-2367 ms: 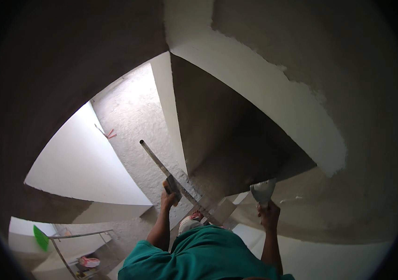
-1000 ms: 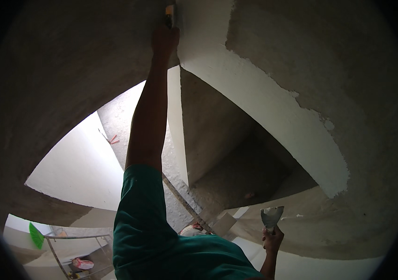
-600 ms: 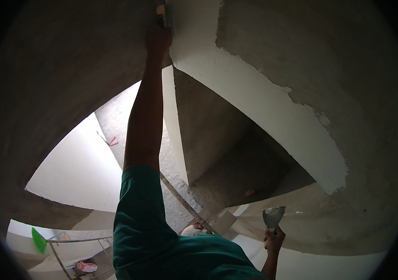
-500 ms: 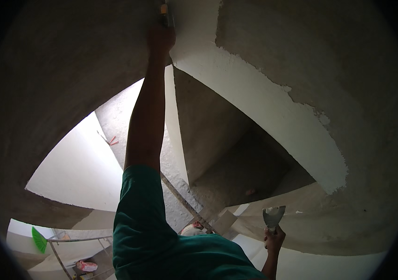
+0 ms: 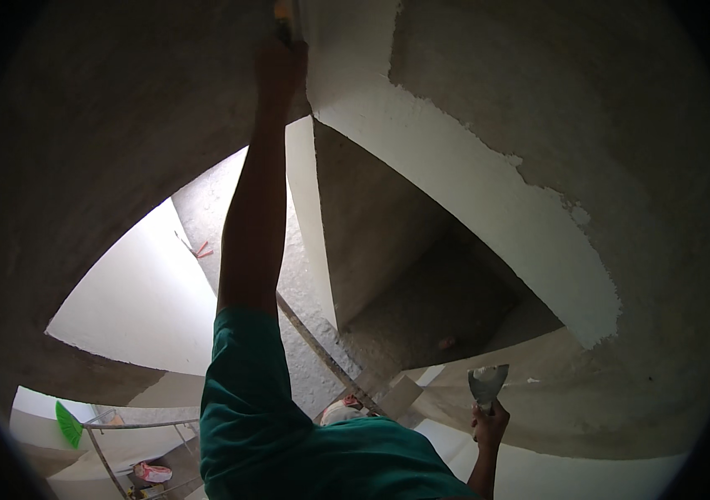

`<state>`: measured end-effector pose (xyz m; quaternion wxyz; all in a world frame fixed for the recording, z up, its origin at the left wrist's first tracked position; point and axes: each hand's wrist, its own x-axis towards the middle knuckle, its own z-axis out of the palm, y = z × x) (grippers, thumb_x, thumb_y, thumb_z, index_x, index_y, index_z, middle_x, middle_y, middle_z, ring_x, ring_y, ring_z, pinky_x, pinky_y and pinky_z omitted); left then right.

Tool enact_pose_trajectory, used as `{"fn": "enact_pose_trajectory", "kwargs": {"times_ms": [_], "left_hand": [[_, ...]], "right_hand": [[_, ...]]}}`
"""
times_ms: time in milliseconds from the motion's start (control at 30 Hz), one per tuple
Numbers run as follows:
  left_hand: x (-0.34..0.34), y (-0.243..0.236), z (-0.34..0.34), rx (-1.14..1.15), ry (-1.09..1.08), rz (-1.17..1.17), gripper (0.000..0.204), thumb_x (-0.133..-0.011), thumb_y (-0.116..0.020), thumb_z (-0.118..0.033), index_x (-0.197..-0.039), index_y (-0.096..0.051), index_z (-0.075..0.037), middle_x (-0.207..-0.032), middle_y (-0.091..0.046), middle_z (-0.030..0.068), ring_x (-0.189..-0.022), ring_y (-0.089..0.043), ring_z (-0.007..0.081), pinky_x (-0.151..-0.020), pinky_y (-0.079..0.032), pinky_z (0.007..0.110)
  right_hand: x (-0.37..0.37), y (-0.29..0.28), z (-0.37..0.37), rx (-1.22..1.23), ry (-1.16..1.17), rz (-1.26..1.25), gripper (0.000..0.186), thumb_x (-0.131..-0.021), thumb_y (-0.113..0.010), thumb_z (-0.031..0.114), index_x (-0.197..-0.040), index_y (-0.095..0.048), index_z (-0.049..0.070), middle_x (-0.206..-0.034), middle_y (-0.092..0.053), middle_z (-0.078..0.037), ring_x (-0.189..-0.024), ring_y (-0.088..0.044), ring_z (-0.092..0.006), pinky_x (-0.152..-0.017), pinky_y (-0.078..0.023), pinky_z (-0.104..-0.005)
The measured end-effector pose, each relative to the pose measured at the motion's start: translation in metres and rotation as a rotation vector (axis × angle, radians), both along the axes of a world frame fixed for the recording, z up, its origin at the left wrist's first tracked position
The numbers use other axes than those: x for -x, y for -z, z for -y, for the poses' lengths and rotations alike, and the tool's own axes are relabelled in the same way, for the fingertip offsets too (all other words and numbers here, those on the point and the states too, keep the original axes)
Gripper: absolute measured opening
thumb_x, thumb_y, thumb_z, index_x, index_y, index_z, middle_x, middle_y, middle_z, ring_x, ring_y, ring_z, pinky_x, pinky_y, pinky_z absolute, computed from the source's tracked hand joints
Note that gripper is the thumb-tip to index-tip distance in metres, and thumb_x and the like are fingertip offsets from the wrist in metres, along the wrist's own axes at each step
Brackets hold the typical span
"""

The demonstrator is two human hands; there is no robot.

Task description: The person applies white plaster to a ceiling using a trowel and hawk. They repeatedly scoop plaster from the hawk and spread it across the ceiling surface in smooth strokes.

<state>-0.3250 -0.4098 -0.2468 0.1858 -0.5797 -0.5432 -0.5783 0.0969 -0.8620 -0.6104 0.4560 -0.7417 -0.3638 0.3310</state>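
Note:
My left arm, in a green sleeve, stretches up to the top of the view. There my left hand (image 5: 281, 67) is closed round a hand tool with a yellowish part (image 5: 284, 12), against the dark grey surface beside a white coated band (image 5: 455, 179). The tool is dim and cut off by the upper edge, so its kind is unclear. At the lower right, my right hand (image 5: 492, 423) grips a putty knife (image 5: 488, 384) by its handle. Its broad metal blade points up, with pale stuff on it.
A ragged edge parts the white band from bare grey plaster (image 5: 555, 108). Below are a long scaffold-like pole (image 5: 321, 346), a rough grey floor (image 5: 305, 375), a green broom head (image 5: 69, 423) by a metal frame (image 5: 134, 427), and a red-and-white sack (image 5: 153, 473).
My left hand and its tool have shifted slightly left, away from the white band's corner. My right hand and the putty knife stay nearly in place.

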Motion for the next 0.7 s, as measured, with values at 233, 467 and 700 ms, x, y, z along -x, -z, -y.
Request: {"fn": "enact_pose_trajectory", "kwargs": {"times_ms": [233,467,700], "left_hand": [[0.014,-0.032,-0.046,0.015,-0.103,-0.036,0.042,-0.079,-0.06,-0.036,-0.088,-0.067,0.005,-0.088,-0.067,0.0247,-0.085,-0.066,0.0407,-0.073,-0.053,0.046],[-0.027,-0.034,-0.034,0.09,-0.12,-0.013,0.037,-0.08,-0.058,-0.033,-0.094,-0.066,0.0,-0.092,-0.068,0.0218,-0.088,-0.066,0.0388,-0.079,-0.053,0.048],[-0.106,-0.01,0.063,0.106,0.131,-0.06,0.034,-0.083,-0.058,-0.028,-0.105,-0.062,-0.004,-0.089,-0.068,0.0219,-0.087,-0.066,0.0396,-0.078,-0.052,0.049]], "right_hand": [[0.008,-0.006,0.002,0.006,0.018,-0.007,0.006,-0.078,-0.065,0.004,-0.08,-0.06,0.001,-0.059,-0.054,-0.002,-0.045,-0.049,-0.0094,-0.044,-0.039,-0.0271],[0.013,-0.008,0.006,0.044,0.064,-0.02,0.008,-0.078,-0.066,0.006,-0.079,-0.06,0.001,-0.058,-0.054,-0.002,-0.045,-0.05,-0.0096,-0.043,-0.039,-0.0272],[0.011,-0.002,0.004,-0.008,0.016,0.002,0.013,-0.075,-0.07,0.007,-0.082,-0.062,0.001,-0.059,-0.056,-0.001,-0.045,-0.05,-0.0088,-0.041,-0.038,-0.0261]]}}
